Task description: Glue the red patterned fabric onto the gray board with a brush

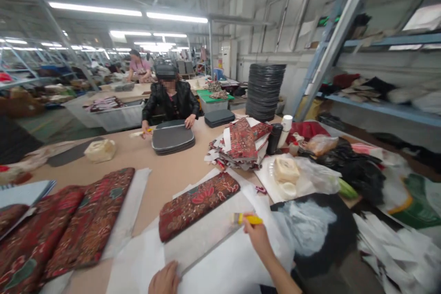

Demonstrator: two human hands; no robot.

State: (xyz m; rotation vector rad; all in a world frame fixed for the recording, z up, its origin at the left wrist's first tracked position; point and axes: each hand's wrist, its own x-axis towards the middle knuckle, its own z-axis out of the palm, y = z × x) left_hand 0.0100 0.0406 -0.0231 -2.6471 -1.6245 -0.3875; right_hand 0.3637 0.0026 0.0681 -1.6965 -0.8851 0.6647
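My right hand (257,234) is closed around the yellow handle of a paintbrush (237,218). The brush's bristles touch or hover just over a long pale grey panel (203,234); I cannot tell which. At the panel's near left corner, my left hand (165,279) grips the edge with its fingers bent and close together. Along the panel's far side lies a red-brown flowered fabric piece (200,202). White paper sheets (220,266) are spread beneath. To the right, a smeared heap of whitish paste (308,225) sits on a black sheet (339,239).
More flowered fabric pieces (93,220) lie at left. Ahead are a scrap pile (241,144), a tall black stack (265,92) and bottles (274,138). Across the table a person (170,96) handles stacked grey panels (173,138). White strips (396,252) lie at right.
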